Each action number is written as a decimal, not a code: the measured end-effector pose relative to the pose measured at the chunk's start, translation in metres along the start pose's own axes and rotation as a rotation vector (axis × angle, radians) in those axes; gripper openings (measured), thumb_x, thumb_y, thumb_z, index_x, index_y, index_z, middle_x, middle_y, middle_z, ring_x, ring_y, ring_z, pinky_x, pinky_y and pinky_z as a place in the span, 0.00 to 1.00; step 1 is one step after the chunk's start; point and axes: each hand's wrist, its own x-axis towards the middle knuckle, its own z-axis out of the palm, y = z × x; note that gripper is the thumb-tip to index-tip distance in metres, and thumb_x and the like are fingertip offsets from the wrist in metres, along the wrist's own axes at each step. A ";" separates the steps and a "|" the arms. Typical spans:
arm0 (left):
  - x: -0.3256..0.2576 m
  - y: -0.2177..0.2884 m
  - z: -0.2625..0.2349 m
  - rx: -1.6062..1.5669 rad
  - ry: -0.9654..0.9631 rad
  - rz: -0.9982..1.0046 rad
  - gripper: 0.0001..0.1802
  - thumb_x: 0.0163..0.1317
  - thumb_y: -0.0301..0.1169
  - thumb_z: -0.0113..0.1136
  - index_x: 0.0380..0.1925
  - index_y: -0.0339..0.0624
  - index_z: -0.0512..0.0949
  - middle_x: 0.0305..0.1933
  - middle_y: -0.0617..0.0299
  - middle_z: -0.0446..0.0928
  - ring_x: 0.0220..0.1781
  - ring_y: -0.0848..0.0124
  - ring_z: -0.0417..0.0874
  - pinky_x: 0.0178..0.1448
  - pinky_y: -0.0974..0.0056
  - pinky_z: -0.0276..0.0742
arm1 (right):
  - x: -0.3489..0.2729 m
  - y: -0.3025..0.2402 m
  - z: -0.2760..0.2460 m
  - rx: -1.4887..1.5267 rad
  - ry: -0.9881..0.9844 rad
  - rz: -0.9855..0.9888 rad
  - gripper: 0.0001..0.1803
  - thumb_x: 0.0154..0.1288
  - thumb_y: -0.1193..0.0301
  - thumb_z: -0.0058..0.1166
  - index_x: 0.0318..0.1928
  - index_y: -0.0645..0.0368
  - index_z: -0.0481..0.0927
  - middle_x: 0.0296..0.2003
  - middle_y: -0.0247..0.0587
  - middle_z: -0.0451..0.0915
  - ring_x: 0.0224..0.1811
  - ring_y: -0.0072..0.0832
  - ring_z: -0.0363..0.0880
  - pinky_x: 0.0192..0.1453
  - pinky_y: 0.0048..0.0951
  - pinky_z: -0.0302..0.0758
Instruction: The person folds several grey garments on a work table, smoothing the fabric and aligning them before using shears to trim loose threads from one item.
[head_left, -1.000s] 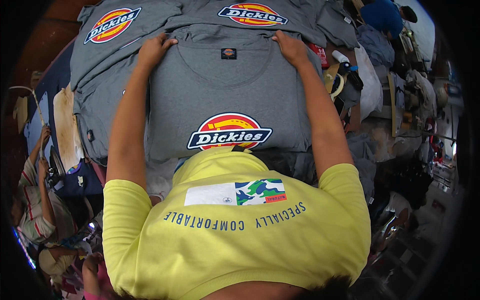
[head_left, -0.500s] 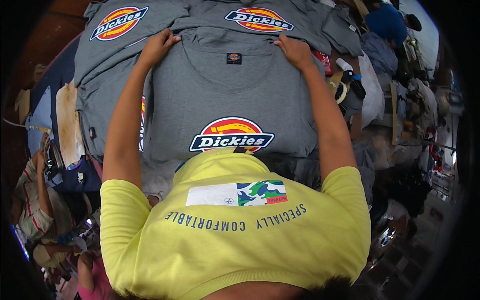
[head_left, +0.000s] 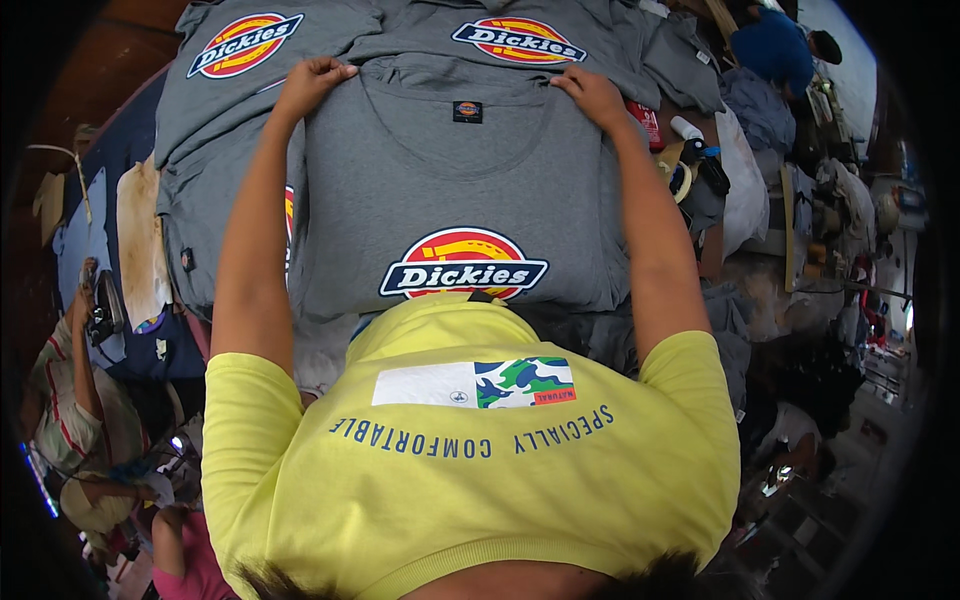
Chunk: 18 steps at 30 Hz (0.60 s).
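A grey T-shirt (head_left: 460, 195) lies spread in front of me, its neckline at the far end. It has a red, yellow and navy printed emblem (head_left: 465, 262) on the near part and a small black label (head_left: 467, 111) inside the neck. My left hand (head_left: 312, 86) pinches the shirt's far left shoulder edge between thumb and fingers. At the far right shoulder, my right hand (head_left: 592, 97) pinches the cloth the same way. Both arms are stretched forward. The shirt's near edge is hidden behind my yellow shirt (head_left: 470, 500).
More grey shirts with the same emblem (head_left: 245, 45) lie beyond and left of this one. To the right are a tape roll (head_left: 682, 182), a white cylinder (head_left: 686, 128) and white cloth (head_left: 738, 180). A co-worker's hand (head_left: 84, 292) holds an iron (head_left: 104, 308) at left.
My left hand has shifted slightly left, its wrist higher and fingers more bunched. My right hand has moved slightly toward me. The co-worker's hand and iron at the left moved a little.
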 end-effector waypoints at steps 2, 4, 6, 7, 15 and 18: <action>-0.002 0.008 -0.016 -0.106 -0.013 0.082 0.17 0.50 0.47 0.62 0.27 0.45 0.79 0.23 0.68 0.76 0.28 0.78 0.75 0.36 0.73 0.68 | 0.002 -0.002 -0.014 0.184 0.016 0.025 0.22 0.57 0.49 0.49 0.31 0.57 0.77 0.22 0.42 0.76 0.25 0.30 0.74 0.30 0.31 0.68; -0.007 0.018 -0.029 -0.134 0.051 0.115 0.17 0.49 0.48 0.62 0.26 0.46 0.79 0.23 0.69 0.76 0.28 0.79 0.74 0.36 0.74 0.67 | 0.006 -0.007 -0.031 0.229 0.004 0.030 0.21 0.56 0.50 0.51 0.30 0.57 0.78 0.20 0.37 0.75 0.23 0.25 0.71 0.29 0.27 0.65; -0.010 0.025 -0.037 -0.122 0.094 0.186 0.17 0.50 0.49 0.61 0.27 0.46 0.79 0.23 0.70 0.76 0.27 0.80 0.73 0.36 0.74 0.67 | 0.006 -0.012 -0.044 0.267 0.021 0.010 0.20 0.56 0.52 0.52 0.29 0.57 0.78 0.19 0.34 0.74 0.22 0.21 0.68 0.28 0.24 0.64; -0.011 0.028 -0.040 -0.112 0.093 0.205 0.17 0.50 0.49 0.61 0.27 0.46 0.79 0.23 0.70 0.76 0.27 0.80 0.74 0.36 0.74 0.67 | 0.004 -0.013 -0.048 0.283 0.042 -0.015 0.19 0.56 0.52 0.53 0.29 0.57 0.78 0.19 0.33 0.74 0.22 0.20 0.67 0.27 0.23 0.63; -0.025 0.047 -0.053 -0.108 0.085 0.213 0.14 0.54 0.43 0.59 0.26 0.43 0.77 0.23 0.72 0.73 0.27 0.84 0.69 0.34 0.78 0.64 | -0.006 -0.020 -0.065 0.362 0.105 -0.034 0.18 0.54 0.54 0.56 0.28 0.58 0.78 0.18 0.31 0.72 0.20 0.17 0.64 0.25 0.21 0.61; -0.031 0.056 -0.055 -0.114 0.084 0.184 0.13 0.56 0.40 0.59 0.25 0.42 0.76 0.23 0.74 0.72 0.27 0.85 0.67 0.34 0.79 0.62 | -0.006 -0.024 -0.072 0.353 0.093 -0.047 0.18 0.55 0.54 0.55 0.27 0.58 0.78 0.17 0.30 0.71 0.20 0.17 0.64 0.25 0.21 0.60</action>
